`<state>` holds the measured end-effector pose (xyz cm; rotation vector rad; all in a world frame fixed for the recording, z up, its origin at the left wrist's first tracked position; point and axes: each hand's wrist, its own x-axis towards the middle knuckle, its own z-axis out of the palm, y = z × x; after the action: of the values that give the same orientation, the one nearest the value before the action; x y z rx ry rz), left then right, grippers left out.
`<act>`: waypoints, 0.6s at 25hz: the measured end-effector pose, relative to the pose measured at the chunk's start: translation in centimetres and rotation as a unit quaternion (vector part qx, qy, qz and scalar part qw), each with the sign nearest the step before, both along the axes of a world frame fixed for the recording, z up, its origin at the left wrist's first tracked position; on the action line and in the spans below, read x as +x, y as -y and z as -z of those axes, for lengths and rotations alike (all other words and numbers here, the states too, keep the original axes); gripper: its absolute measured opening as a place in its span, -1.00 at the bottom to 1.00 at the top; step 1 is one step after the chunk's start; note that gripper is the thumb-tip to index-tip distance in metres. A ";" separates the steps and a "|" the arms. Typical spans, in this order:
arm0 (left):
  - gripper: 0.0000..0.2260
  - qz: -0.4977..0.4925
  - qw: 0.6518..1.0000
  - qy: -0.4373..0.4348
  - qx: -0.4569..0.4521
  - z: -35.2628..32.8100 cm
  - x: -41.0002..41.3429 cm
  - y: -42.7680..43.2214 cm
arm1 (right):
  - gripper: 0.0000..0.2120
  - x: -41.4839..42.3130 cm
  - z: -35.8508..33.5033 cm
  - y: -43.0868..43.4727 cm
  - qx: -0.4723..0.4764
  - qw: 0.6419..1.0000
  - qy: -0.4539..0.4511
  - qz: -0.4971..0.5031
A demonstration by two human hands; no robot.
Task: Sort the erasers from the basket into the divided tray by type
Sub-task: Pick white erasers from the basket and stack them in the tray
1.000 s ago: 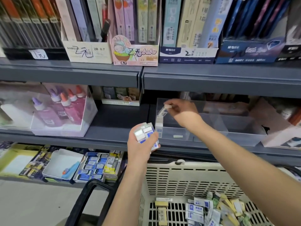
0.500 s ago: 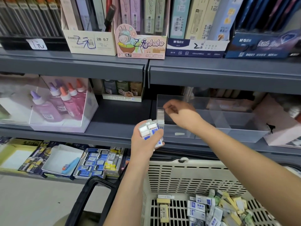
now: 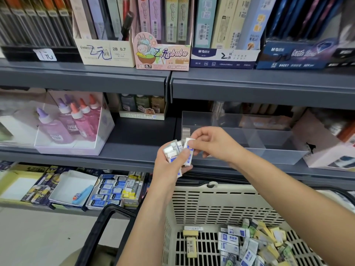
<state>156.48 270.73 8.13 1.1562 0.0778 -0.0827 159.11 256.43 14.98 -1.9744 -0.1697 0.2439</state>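
Now my right hand [image 3: 213,144] pinches one blue-and-white paper-sleeved eraser [image 3: 189,160] by its upper end, thumb and forefinger closed on it; the eraser's lower end sits among the clutch of matching erasers [image 3: 172,150] that my left hand [image 3: 167,167] grasps, fingers wrapped round the bundle and thumb pressed across its front. Both hands meet just in front of the clear plastic divided tray [image 3: 272,155], which stands on the grey metal shelf [image 3: 134,150]; its compartments look mostly bare, though a pale upright shape at its left end may be an eraser, too blurred for me to be sure. Below my forearms the beige slotted plastic basket [image 3: 221,204] holds a loose heap of erasers [image 3: 249,244], blue-and-white ones mixed with yellow and green; so I judge the sorting barely begun. To do this step well I should ease my left thumb just enough for the one piece to slide free, and draw it straight up along its length; a sideways tug could drag its neighbours out and spill them into the basket. Then I would carry it over the tray's front wall into the compartment meant for this type, and set it on end, snug to the side wall, so more can line up beside it; the other kinds want their own sections.
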 end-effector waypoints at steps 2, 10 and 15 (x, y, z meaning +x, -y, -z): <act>-0.74 -0.018 0.999 -0.028 -0.040 -0.1 0.2 -0.1 | -0.97 0.2 -0.1 0.7 0.017 1.000 -0.015 0.013; -0.79 -0.060 0.995 -0.069 -0.047 -0.1 0.5 -0.2 | -0.80 2.9 -0.8 2.7 0.042 0.991 0.051 0.120; -0.78 -0.058 0.995 -0.071 -0.045 -0.2 0.4 -0.2 | -0.91 6.5 -0.5 2.0 -0.188 0.954 0.160 0.172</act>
<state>156.90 270.94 8.35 1.0525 0.2646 -0.0652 165.57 254.46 15.43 -2.3721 0.0190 -0.2955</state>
